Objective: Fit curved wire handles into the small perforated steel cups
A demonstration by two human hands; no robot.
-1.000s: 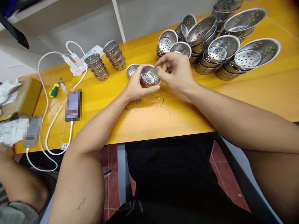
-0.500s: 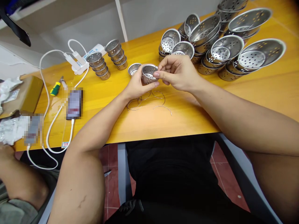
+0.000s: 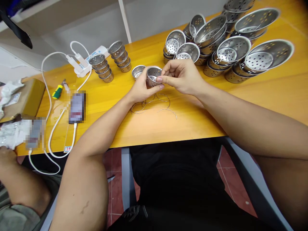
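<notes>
The left hand grips a perforated steel cup, mouth up; the right hand curls at its right rim, its hold unclear.

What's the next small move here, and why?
Probably a slight, gentle adjustment by the right hand at the rim, with the left hand steadying the perforated metal cup. The left hand already wraps the cup, the right's thumb and index finger are at its rim, and loose thin wire lies nearby. Whether those fingertips hold wire is too small to tell.
</notes>
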